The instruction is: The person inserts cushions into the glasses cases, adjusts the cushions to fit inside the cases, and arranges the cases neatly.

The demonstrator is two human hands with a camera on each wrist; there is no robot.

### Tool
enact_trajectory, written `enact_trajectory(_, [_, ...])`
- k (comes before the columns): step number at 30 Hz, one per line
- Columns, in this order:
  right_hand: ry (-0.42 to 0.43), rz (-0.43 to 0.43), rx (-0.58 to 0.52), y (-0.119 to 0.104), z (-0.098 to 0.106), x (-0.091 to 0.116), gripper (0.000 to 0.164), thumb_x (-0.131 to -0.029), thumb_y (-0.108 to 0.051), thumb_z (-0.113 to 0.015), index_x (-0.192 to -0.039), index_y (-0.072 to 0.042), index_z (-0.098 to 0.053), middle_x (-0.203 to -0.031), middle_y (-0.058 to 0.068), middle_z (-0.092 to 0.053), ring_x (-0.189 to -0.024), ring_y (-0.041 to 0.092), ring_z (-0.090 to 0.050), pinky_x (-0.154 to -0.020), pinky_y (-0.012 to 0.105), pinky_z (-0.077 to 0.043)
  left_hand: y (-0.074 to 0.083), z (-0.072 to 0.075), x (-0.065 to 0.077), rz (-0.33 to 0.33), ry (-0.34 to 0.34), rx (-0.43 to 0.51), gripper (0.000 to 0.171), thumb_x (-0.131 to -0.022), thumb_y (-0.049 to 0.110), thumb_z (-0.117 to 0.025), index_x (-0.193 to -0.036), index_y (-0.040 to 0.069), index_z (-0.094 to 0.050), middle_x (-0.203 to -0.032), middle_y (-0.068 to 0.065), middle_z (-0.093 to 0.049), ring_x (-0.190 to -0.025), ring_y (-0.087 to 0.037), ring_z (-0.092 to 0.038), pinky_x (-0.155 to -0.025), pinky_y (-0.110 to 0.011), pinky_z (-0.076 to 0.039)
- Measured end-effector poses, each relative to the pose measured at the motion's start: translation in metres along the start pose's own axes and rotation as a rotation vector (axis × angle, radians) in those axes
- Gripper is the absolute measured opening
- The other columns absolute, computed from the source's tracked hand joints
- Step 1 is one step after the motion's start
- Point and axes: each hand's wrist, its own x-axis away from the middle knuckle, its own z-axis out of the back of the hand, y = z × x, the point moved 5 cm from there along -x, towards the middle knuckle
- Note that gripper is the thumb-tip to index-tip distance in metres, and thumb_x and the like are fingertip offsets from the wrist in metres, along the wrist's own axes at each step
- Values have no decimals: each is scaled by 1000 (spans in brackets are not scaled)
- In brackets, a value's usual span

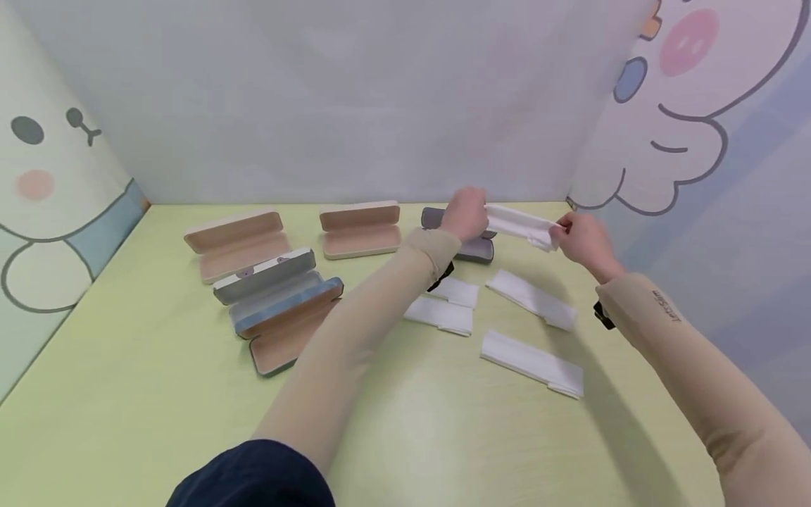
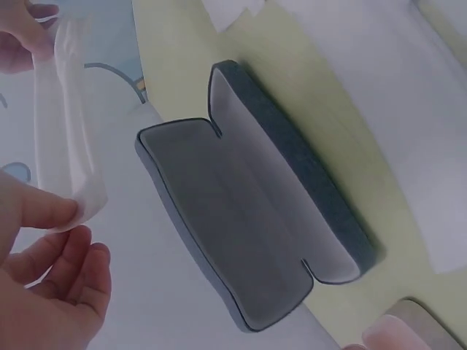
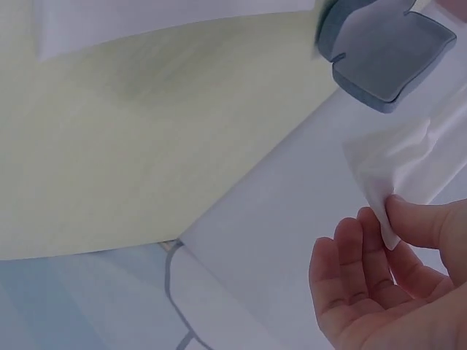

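Note:
A folded white strip of thin cloth or tissue (image 1: 516,222) is stretched between my two hands, raised above the back of the table. My left hand (image 1: 465,213) pinches one end between thumb and fingers, as the left wrist view shows. At the other end, my right hand (image 1: 586,244) pinches a corner with its thumb against the fingers. Below and beside the left hand stands an open dark grey glasses case (image 1: 476,251), partly covered by that hand in the head view. Its grey-lined inside (image 2: 226,211) holds nothing in the left wrist view.
Several more folded white strips (image 1: 532,364) lie on the yellow-green table (image 1: 405,429), some partly behind my left forearm. Further left stand open glasses cases: two pink-lined ones (image 1: 361,241) at the back, a grey one (image 1: 266,276) and a blue one (image 1: 288,308) before them. A wall (image 1: 355,105) rises behind.

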Motion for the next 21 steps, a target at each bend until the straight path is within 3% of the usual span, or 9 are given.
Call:
enact_trajectory(6, [20, 21, 14, -16, -9, -11, 31, -94, -18, -51, -105, 8, -63, -96, 26, -63, -76, 31, -55, -59, 29, -39, -21, 4, 3, 56, 26, 0, 13, -93, 1, -46, -95, 4, -59, -90, -9, -62, -76, -16, -46, -72, -28, -43])
enact_trajectory(11, [29, 45, -12, -28, -22, -18, 28, -93, -15, -51, -101, 8, -64, -92, 25, -66, -72, 29, -56, -57, 26, -38, -39, 9, 10, 103, 31, 26, 23, -95, 1, -42, -74, 10, -42, -68, -1, -37, -68, -14, -32, -65, -26, -30])
enact_trajectory(14, [17, 42, -13, -32, -29, -22, 27, -93, -15, -51, -102, 8, -64, -93, 24, -66, -73, 29, -56, -57, 28, -39, -46, 10, 12, 127, 41, 41, 32, -94, 0, -43, -67, 12, -31, -64, 0, -25, -66, -14, -25, -63, -27, -26])
enact_trajectory(17, [7, 37, -3, -36, -35, -26, 27, -93, -15, -51, -104, 7, -64, -97, 24, -66, -77, 30, -57, -61, 33, -42, -54, 9, 14, 157, 45, 49, 25, -94, 1, -43, -70, 9, -41, -67, -1, -37, -67, -14, -33, -64, -26, -32])
enact_trajectory(21, [-17, 37, 8, -42, -46, -30, 28, -94, -16, -50, -107, 6, -63, -102, 24, -66, -82, 31, -59, -65, 38, -46, -67, 5, 16, 203, 39, 50, 15, -92, 1, -45, -86, 3, -58, -89, -9, -62, -78, -17, -50, -76, -29, -47])
